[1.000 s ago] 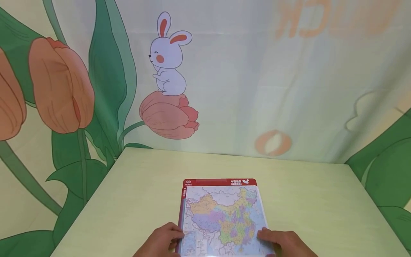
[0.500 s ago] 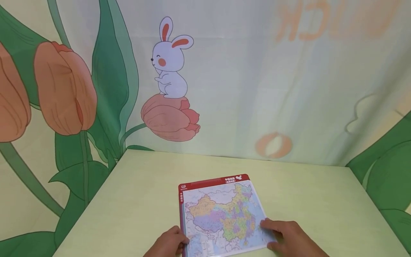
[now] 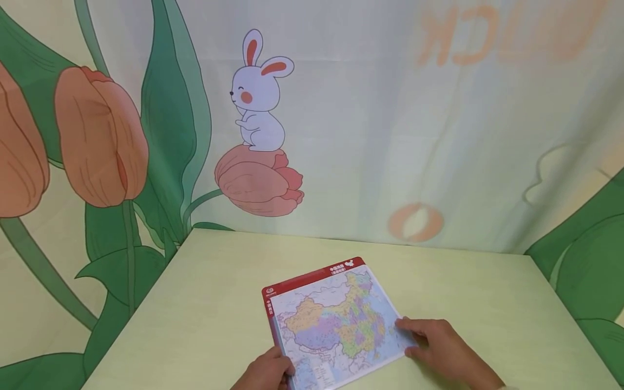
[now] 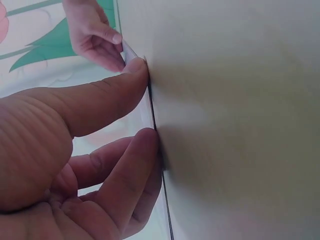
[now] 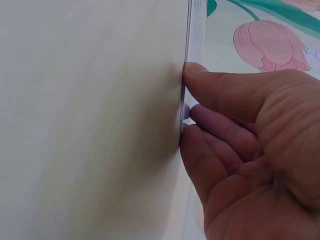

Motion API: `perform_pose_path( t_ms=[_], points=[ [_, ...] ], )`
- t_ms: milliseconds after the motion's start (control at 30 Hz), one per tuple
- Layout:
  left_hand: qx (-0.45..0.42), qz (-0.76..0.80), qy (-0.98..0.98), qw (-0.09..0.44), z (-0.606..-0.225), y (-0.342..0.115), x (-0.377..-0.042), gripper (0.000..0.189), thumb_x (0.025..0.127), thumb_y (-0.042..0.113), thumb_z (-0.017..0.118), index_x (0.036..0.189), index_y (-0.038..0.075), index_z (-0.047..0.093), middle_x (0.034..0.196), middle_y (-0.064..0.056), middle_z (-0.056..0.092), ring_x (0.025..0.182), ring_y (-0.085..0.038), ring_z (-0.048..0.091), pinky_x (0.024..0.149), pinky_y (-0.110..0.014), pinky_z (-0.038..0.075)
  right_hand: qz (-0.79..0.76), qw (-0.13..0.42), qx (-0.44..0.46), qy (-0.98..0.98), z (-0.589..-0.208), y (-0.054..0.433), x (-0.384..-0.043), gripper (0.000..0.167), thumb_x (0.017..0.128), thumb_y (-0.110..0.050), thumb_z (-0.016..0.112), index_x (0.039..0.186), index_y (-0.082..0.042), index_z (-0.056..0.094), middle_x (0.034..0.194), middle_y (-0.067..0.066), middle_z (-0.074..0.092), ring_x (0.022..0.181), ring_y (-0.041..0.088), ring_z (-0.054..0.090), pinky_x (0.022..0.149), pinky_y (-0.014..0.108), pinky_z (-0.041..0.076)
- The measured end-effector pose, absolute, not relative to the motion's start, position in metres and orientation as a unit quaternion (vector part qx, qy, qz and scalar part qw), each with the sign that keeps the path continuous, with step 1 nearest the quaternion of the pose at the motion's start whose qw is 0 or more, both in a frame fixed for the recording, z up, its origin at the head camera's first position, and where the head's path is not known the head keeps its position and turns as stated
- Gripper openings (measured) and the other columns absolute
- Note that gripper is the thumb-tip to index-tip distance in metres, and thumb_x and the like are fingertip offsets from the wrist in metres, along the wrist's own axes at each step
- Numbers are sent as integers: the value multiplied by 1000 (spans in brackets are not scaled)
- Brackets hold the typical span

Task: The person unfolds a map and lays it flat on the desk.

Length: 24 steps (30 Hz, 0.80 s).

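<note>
A flat map board (image 3: 336,319) with a red top border and a coloured map of China lies turned anticlockwise near the front of the table. At its lower left edge, my left hand (image 3: 265,371) holds the side with thumb and curled fingers. My right hand (image 3: 446,346) holds the opposite edge, index finger farther up and thumb lower down. In the left wrist view the thin edge of the map board (image 4: 153,112) runs past the thumb and fingertips. The right wrist view shows fingertips and thumb right at the other edge. The board's lower left corner is out of frame.
A pale yellow-green table (image 3: 487,303) surrounds the board. Behind it hangs a curtain (image 3: 351,135) printed with a rabbit, tulips and leaves, which meets the table's back edge and also shows at both sides.
The map board has turned anticlockwise from nearly straight, its top right corner swinging up and left. My right hand has moved up and right, my left hand a little right and lower.
</note>
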<state>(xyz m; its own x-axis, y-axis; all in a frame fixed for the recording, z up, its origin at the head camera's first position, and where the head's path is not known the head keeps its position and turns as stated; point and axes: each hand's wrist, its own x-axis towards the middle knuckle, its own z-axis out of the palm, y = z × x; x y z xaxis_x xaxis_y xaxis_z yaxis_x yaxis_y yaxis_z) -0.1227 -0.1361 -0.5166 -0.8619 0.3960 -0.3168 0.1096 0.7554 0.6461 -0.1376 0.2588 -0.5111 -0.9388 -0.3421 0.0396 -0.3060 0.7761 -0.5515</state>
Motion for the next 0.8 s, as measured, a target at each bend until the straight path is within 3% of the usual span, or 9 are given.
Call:
perform_pose_path(
  t_ms=[200,400,800],
  points=[
    [144,274,924,226,-513,-128,-122,27,82,21,90,97,7,72,89,0,51,79,-15,52,78,-31,51,-292,22,-189,937,-514,262,-154,50,85,-9,87,133,-7,72,138,17,70,126,36,69,94,36,60],
    [159,250,929,222,-513,-122,-120,33,83,31,90,95,9,69,86,2,49,75,-13,51,75,-27,47,-301,23,-177,937,-515,262,-167,48,87,-8,86,134,-9,72,136,12,72,126,33,69,96,37,60],
    [215,196,943,161,-570,-107,-131,46,80,54,86,90,15,65,85,5,47,66,-11,46,67,-25,44,-286,14,-153,946,-511,256,-188,43,89,-4,83,131,-11,74,133,10,74,120,28,71,92,38,60]
  ],
)
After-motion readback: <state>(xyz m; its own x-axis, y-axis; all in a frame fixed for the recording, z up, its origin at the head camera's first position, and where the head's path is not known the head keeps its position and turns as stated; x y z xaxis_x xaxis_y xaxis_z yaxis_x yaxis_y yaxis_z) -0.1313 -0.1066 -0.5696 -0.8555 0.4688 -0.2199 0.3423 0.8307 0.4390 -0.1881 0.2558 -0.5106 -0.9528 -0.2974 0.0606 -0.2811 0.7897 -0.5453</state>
